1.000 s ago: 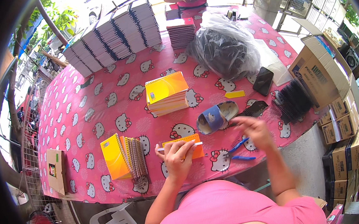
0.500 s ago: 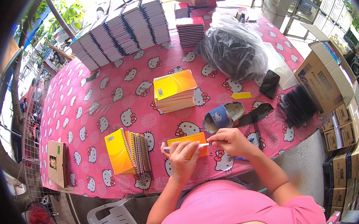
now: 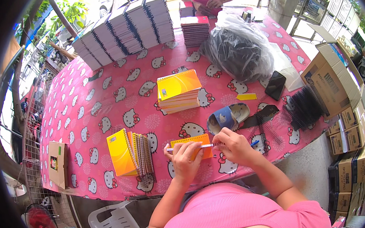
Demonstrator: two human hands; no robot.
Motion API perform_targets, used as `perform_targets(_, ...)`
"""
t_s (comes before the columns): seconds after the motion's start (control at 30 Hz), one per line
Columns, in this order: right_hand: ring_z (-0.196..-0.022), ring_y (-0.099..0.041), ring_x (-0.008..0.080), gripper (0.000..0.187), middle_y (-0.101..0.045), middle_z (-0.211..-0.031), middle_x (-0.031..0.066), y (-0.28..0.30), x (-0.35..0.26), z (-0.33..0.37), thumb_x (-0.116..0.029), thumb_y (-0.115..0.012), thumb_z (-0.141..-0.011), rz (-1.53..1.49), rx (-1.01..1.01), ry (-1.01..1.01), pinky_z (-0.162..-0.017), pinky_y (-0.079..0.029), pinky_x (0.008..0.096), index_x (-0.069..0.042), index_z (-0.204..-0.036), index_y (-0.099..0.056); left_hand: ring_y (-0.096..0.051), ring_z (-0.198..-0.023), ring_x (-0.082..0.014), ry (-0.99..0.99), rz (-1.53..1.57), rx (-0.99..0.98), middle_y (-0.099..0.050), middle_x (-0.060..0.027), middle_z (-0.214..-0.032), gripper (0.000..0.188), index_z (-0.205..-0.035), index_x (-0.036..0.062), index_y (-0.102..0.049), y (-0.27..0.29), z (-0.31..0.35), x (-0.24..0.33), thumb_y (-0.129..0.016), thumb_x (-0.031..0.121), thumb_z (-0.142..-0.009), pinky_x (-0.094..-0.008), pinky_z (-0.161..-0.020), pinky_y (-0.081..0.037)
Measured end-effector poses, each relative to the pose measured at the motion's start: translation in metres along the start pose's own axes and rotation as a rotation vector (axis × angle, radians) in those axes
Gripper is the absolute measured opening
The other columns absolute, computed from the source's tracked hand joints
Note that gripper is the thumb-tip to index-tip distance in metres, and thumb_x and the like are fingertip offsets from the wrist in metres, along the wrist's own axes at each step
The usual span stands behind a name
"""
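Orange and yellow covers mark the small notebook [image 3: 192, 145] that lies flat near the front edge of the tabletop [image 3: 101, 107], which is draped in a pink cloth printed with white cartoon cats. The left hand [image 3: 184, 158] presses down on the notebook with fingers curled over its near edge, pinning it; the right hand [image 3: 232, 146] is pinched at the notebook's right end, where a thin spiral binding wire [image 3: 191, 147] runs along the cover, though the exact grip of the fingertips is too small to make out. Just left of the hands stands a batch of spiral notebooks [image 3: 131, 153] on edge, yellow cover outermost. Farther back sits a flat stack of yellow notebooks [image 3: 178, 91]. To the right lie a blue slipper [image 3: 226, 117], a loose heap of black binding coils [image 3: 302, 107], a dark phone [image 3: 275, 85] and a bulging clear plastic bag [image 3: 237, 48] of dark coils. Rows of bound notebooks [image 3: 124, 31] line the far edge, and open cardboard boxes [image 3: 337, 82] stand beside the tabletop on the right.
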State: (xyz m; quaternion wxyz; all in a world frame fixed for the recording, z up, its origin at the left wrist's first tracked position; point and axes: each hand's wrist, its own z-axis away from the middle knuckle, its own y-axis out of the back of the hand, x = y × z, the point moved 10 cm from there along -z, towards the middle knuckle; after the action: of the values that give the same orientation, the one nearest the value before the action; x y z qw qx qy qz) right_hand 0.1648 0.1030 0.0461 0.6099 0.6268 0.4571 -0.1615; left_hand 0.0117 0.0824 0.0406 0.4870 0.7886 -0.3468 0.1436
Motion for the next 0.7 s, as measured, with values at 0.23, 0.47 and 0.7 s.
perform_targets(0.23, -0.079, -0.064, 0.0287, 0.012, -0.058, -0.088, 0.0069, -0.003, -0.012, -0.003, -0.017, -0.065, -0.085, 0.175, 0.029, 0.092, -0.059, -0.052, 0.0407, -0.009, -0.090, -0.058, -0.060, -0.090, -0.0160, -0.008, -0.002, 0.003, -0.069, 0.0030, -0.090, 0.019, -0.089, 0.0173, -0.071, 0.000, -0.001, 0.002, -0.077, 0.017, -0.072, -0.0490, -0.102, -0.020)
perform_targets(0.47, -0.085, -0.064, 0.0286, 0.018, -0.061, -0.085, 0.0097, -0.014, -0.003, -0.002, -0.026, -0.062, -0.090, 0.270, -0.113, -0.060, -0.063, -0.052, 0.0417, -0.008, -0.091, -0.063, -0.061, -0.090, -0.0167, -0.022, 0.031, -0.021, -0.070, 0.0015, -0.089, 0.018, -0.087, 0.0151, -0.071, 0.000, -0.001, 0.003, -0.078, 0.014, -0.071, -0.0463, -0.103, -0.021)
perform_targets(0.7, -0.127, -0.041, 0.0357, 0.075, -0.043, -0.136, 0.0174, 0.081, 0.153, 0.066, -0.045, -0.070, -0.081, 0.743, 0.273, -0.696, -0.099, -0.038, 0.0500, -0.004, -0.135, -0.038, -0.060, -0.095, -0.0166, -0.007, 0.024, 0.020, -0.067, 0.0031, -0.087, 0.021, -0.088, 0.0172, -0.070, 0.004, 0.002, -0.001, -0.079, 0.019, -0.069, -0.0489, -0.104, -0.020)
